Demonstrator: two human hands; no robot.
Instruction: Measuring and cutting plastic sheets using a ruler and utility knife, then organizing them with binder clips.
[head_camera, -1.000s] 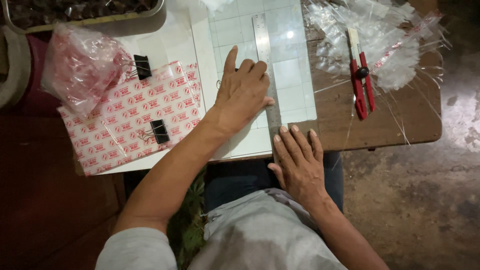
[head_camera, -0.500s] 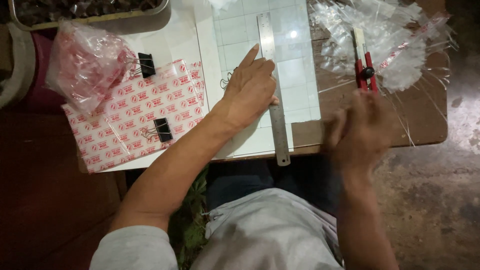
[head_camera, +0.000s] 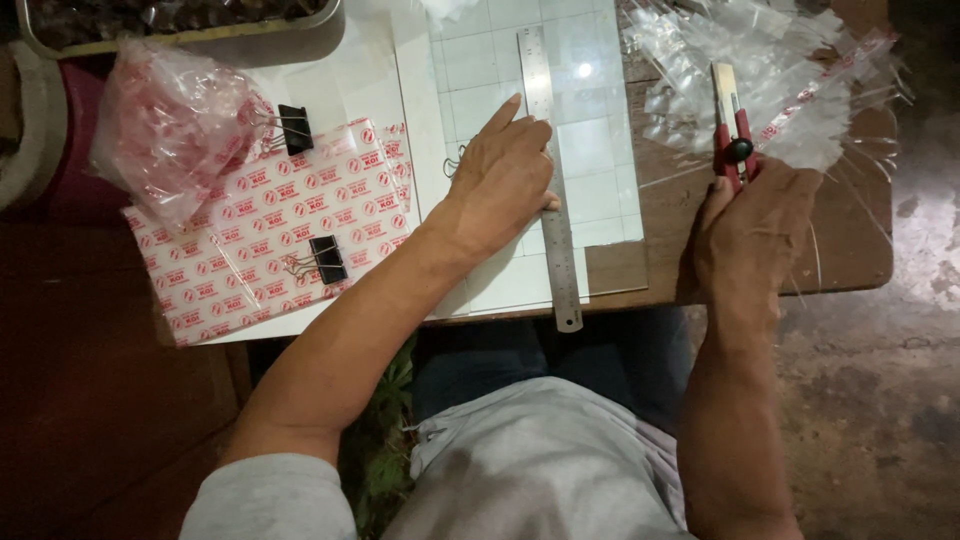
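The right hand (head_camera: 755, 225) has reached the red utility knife (head_camera: 733, 135), grip closing on it; left hand (head_camera: 505, 185) presses flat.

Red utility knife (head_camera: 732, 140), silver ruler (head_camera: 548, 160), red-printed white packets (head_camera: 270, 235).

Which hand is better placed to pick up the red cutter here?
Right. The right hand already touches the red cutter, while the left hand is pressing down the metal ruler.
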